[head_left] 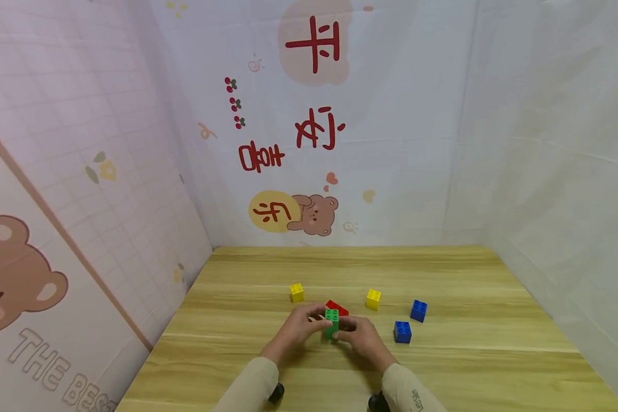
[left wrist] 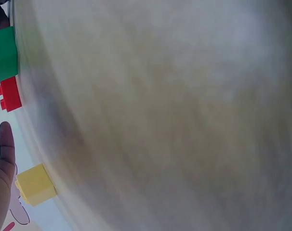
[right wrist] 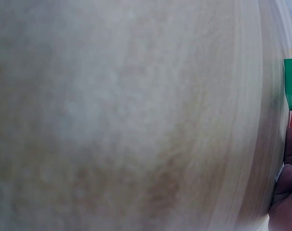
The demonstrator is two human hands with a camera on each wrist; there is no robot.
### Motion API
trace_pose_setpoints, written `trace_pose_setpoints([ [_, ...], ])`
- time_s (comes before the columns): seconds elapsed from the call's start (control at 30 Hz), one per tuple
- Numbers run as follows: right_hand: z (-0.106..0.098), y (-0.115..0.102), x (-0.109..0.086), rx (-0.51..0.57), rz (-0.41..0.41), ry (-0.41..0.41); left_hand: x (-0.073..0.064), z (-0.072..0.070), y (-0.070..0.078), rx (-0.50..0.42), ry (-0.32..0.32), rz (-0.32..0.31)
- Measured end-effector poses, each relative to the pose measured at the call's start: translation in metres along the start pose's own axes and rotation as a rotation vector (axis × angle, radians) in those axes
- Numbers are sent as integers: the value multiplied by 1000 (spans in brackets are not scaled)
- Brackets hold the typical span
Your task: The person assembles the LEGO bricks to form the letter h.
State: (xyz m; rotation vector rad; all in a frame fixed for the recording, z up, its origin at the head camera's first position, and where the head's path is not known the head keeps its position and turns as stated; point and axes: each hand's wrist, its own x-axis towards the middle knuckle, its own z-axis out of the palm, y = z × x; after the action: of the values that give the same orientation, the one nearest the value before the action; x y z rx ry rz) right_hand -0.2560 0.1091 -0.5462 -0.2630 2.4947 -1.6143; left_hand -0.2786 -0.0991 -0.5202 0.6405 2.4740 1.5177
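Note:
A tall green building block piece (head_left: 332, 316) stands upright at the front middle of the table, studs on top. It looks like one block on another, but the seam is unclear. My left hand (head_left: 300, 326) pinches its upper part from the left, thumb across the near side. From the right, my right hand (head_left: 363, 336) grips it lower down between thumb and fingers. Just behind lies a red block (head_left: 338, 308), partly hidden by the green one and the hands. Both wrist views catch only part of the green piece (left wrist: 3, 55) at their edges.
Behind the hands are a yellow block (head_left: 296, 293) to the left and another yellow block (head_left: 373, 299) to the right. Two blue blocks (head_left: 403, 332) sit right of my right hand. Printed cloth walls (head_left: 401, 189) enclose the wooden table (head_left: 494, 343) at back and sides.

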Motion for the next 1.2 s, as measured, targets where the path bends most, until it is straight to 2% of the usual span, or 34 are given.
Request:
trace_pose_setpoints([
  [0.27,3,2,0,-5,-4,9,-2,3,-7,3,11,27],
  [0.47,2,0,-1,-4,-3,30,-2,4,-6,6,12,23],
  [0.7,1,-3,-1,-3,4,18,-2,1,-3,30,7,-4],
  [1.0,1,2,3,-10,-18,7,-1,-2,-1,41,-2,-3],
  [1.2,-1,3,3,-19,-1,-23,0,0,0,34,-5,11],
])
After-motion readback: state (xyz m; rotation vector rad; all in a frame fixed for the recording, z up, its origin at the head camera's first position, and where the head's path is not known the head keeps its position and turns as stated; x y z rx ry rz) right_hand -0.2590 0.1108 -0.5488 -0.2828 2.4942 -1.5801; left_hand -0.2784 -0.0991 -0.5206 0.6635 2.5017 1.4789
